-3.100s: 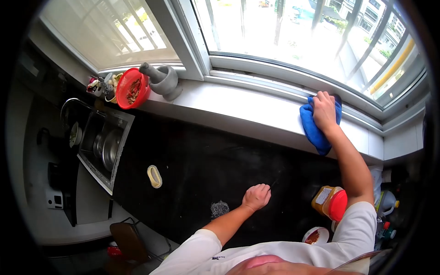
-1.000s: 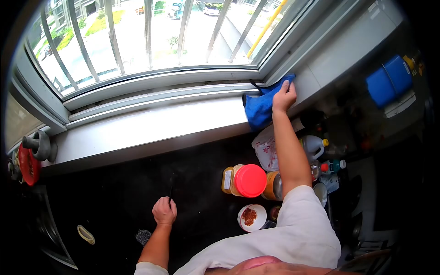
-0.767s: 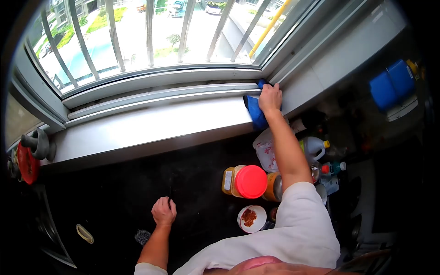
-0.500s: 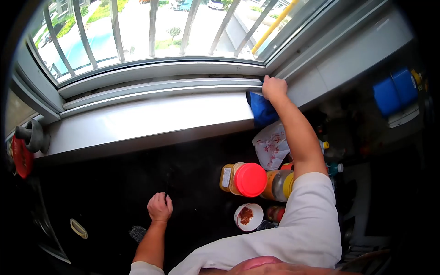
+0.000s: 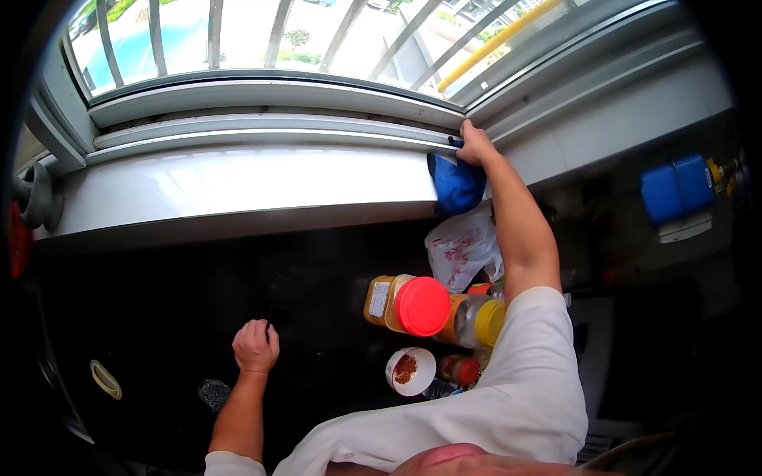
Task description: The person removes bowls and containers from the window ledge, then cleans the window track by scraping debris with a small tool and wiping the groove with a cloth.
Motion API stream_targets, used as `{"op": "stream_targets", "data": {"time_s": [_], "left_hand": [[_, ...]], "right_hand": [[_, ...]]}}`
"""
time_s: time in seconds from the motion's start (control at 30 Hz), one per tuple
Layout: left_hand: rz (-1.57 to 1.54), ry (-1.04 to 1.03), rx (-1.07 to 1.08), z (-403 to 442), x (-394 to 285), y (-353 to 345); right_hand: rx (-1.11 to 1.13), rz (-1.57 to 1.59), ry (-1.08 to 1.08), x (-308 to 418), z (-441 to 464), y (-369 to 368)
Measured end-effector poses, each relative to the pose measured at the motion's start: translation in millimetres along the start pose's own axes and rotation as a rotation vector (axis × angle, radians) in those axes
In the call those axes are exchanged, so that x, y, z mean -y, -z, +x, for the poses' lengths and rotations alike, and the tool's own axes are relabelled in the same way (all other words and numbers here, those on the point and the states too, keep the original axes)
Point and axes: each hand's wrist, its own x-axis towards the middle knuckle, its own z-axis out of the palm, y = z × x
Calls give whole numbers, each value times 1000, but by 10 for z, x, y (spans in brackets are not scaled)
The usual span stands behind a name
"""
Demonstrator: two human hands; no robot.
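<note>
At the right corner of the window track [image 5: 278,123], my right hand [image 5: 478,146] is closed on a blue cloth [image 5: 458,184]. The cloth's loose part hangs over the sill's edge, and a bit of it shows at my fingers in the groove. My left hand [image 5: 255,347] rests closed above the black countertop [image 5: 182,297]. Something thin and dark pokes out by its thumb, too dark to name. A grey scouring pad [image 5: 213,393] lies beside my left wrist.
Near my right arm stand a red-lidded jar [image 5: 421,306], a yellow-lidded jar [image 5: 489,323], a white bowl [image 5: 411,371] with red flakes and a plastic bag [image 5: 464,247]. A stone mortar [image 5: 38,198] sits at the sill's left end. Metal bars [image 5: 214,36] cross the window.
The view has shifted, so the counter things sit further left. My right hand stays at the track corner with the cloth, its fingers slightly shifted. My left hand remains closed.
</note>
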Motion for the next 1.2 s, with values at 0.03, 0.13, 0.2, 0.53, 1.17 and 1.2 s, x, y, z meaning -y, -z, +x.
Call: {"op": "stream_targets", "data": {"time_s": [0.03, 0.13, 0.2, 0.53, 1.17, 1.2], "left_hand": [[3, -1, -7, -3, 3, -15], [18, -13, -14, -3, 19, -22], [25, -10, -12, 0, 6, -27], [41, -2, 17, -18, 11, -35], [43, -3, 32, 25, -31, 14], [37, 4, 39, 28, -31, -3]], "right_hand": [[6, 8, 10, 19, -14, 16], [-105, 118, 78, -118, 44, -108], [-117, 171, 118, -58, 26, -80], [-266, 111, 187, 615, -294, 97], [-199, -558, 75, 201, -275, -4], [-178, -558, 67, 223, -242, 51]]}}
